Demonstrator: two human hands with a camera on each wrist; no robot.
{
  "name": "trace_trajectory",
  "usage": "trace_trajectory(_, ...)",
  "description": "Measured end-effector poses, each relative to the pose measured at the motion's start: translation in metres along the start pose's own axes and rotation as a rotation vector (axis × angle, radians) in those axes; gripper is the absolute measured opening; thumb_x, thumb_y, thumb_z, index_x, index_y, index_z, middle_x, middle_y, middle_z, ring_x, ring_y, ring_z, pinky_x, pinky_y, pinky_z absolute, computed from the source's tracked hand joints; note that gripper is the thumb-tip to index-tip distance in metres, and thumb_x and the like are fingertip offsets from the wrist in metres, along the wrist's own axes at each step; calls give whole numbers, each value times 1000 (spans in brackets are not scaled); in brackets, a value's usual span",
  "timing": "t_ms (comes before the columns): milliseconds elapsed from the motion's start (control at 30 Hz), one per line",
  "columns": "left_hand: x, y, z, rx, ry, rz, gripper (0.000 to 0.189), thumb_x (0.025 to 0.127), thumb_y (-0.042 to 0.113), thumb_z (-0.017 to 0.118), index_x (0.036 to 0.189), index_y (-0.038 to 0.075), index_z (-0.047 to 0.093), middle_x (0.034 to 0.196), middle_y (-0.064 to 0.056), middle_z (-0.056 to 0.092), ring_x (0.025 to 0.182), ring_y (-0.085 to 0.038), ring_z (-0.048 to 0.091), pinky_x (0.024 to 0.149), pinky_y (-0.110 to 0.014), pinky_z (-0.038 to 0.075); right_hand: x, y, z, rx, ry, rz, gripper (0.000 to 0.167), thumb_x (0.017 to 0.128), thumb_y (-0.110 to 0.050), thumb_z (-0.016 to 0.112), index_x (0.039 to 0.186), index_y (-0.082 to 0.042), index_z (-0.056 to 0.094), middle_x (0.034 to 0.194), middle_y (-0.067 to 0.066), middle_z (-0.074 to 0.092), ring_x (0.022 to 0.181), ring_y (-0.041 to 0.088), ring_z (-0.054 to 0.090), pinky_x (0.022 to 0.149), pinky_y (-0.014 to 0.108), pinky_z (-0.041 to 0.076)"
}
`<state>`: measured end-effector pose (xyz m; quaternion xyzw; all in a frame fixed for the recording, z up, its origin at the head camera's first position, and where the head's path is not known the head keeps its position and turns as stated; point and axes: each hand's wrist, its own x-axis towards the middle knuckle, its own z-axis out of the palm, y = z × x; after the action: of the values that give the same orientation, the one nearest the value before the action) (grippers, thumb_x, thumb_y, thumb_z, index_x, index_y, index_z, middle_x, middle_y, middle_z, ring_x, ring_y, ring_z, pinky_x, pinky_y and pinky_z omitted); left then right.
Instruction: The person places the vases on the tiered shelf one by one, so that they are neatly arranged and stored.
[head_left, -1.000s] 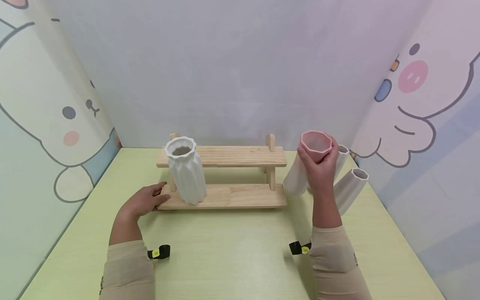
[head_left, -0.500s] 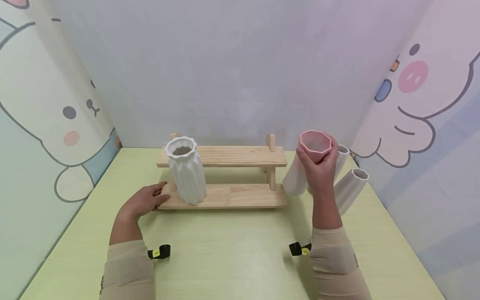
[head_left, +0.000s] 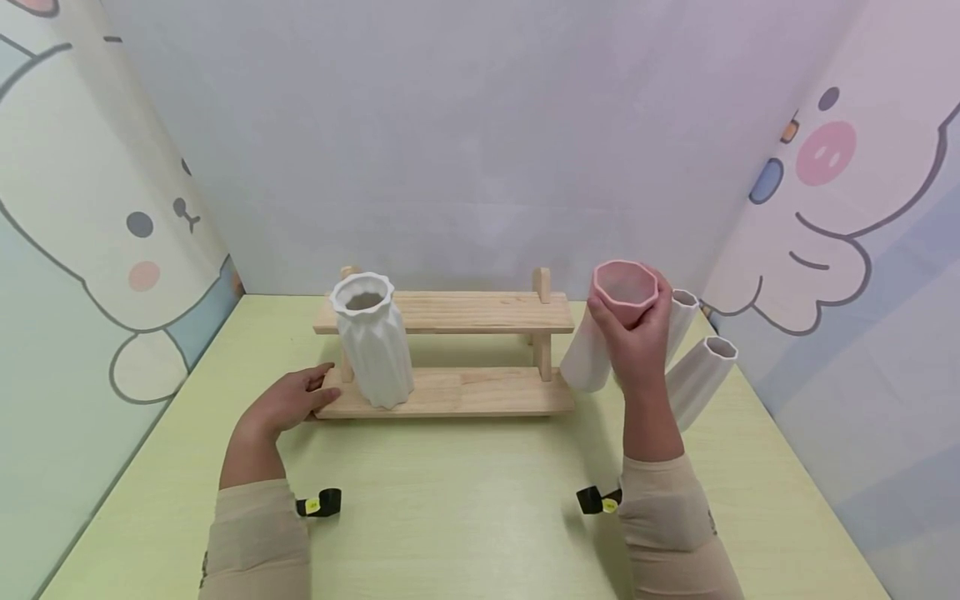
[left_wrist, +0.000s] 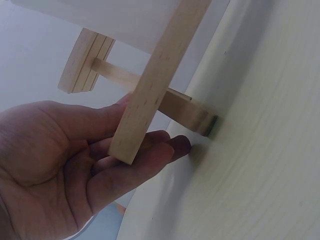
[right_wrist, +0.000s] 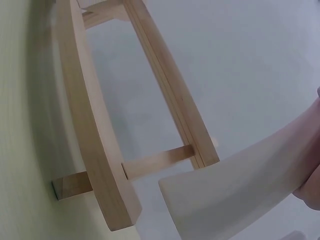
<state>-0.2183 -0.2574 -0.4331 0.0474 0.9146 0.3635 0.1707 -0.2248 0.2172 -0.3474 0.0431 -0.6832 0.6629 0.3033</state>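
My right hand (head_left: 641, 337) grips a vase (head_left: 588, 358) near its pink, many-sided rim. Its lower body is white and tilts, base toward the right end of the wooden two-tier shelf (head_left: 480, 392). The right wrist view shows this vase's base (right_wrist: 215, 195) apart from the table, beside the shelf's end. At the shelf's left end, my left hand (head_left: 288, 400) holds the lower board (left_wrist: 150, 95), thumb on one face and fingers curled under the other. A white fluted vase (head_left: 375, 358) stands upright on the lower board's left part.
Behind my right hand stands a slim white vase (head_left: 681, 312), partly hidden. Another white vase (head_left: 697, 379) stands to the right of my right forearm. A pale wall (head_left: 480, 150) rises behind the shelf, with cartoon-printed walls at both sides.
My right hand has shifted slightly left with the pink-and-white vase, bringing it closer to the shelf's right end. The left hand, shelf and fluted vase have stayed put.
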Motion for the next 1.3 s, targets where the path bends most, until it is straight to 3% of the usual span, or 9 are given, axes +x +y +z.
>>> trace_trajectory(533,0,2,0,6,-2,-6,76,99,42,55,155,2,23,154,-30,28,133,-45,45,105,-62,38,-6,-7,8,31,-54,-10,74,78,-14,82,140,-18,42,129,4,51,116,23,50,87,24,51)
trace_trajectory(767,3,-2,-1,42,14,15,74,100,42,55,155,2,25,155,-29,28,140,-48,31,107,-62,35,-8,-9,10,27,-79,-16,74,78,-14,81,140,-19,42,130,4,51,116,24,50,87,25,52)
trace_trajectory(1300,2,-1,-1,28,4,6,75,100,42,55,155,3,24,155,-29,28,139,-47,34,107,-62,35,-11,-7,17,54,-96,-35,73,77,-9,81,139,-15,42,126,5,53,113,23,52,86,25,51)
